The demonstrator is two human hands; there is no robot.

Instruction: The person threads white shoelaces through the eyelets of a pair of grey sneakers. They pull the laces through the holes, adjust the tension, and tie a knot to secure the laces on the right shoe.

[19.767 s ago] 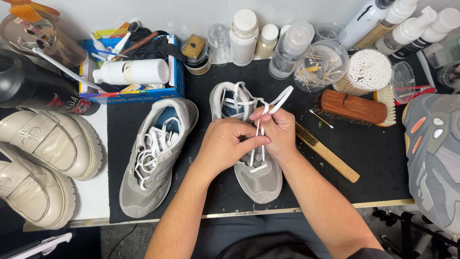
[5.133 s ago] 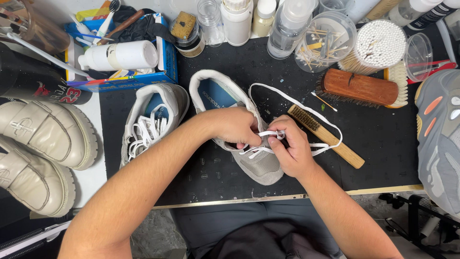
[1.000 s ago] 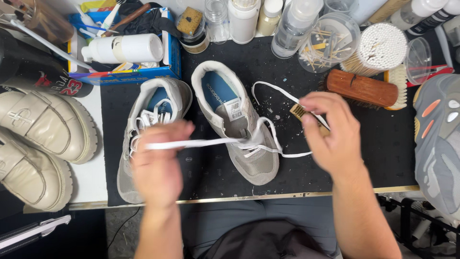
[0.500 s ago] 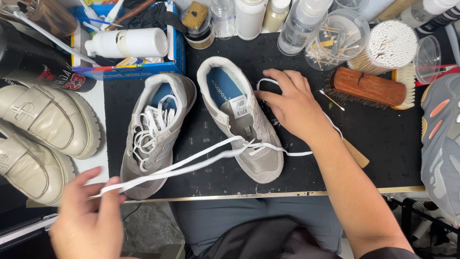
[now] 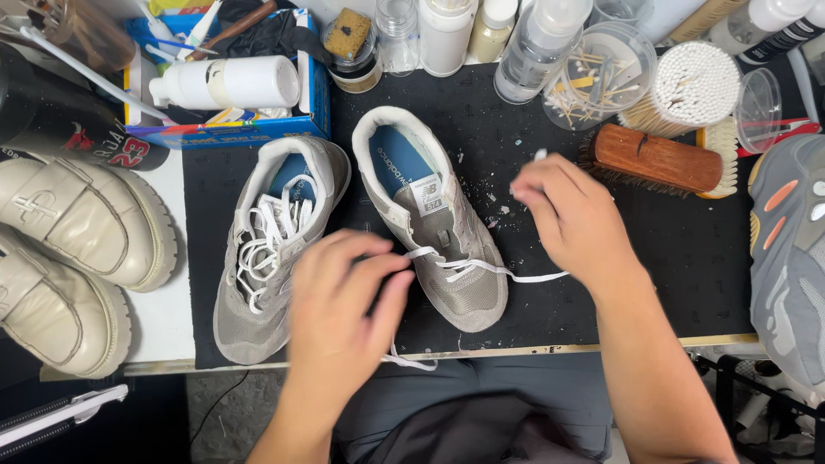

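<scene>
A grey sneaker lies in the middle of the black mat, toe toward me, with a white lace threaded only through its lowest eyelets. My left hand pinches one side of the lace just left of the shoe's tongue, and a loop of it hangs over the table edge. My right hand is to the right of the shoe and holds the lace's other end, whose tip sticks up above the fingers. A second grey sneaker, fully laced, lies beside my left hand.
Two beige chunky shoes sit at the left. A blue box with a white bottle is behind the sneakers. At the back stand bottles, a tub of cotton swabs and a wooden brush. A grey and orange sneaker is at the right.
My left hand has come back from the lower left to the shoe's tongue, so the lace is no longer stretched out. My right hand has lifted off the shoe and moved right with the lace end.
</scene>
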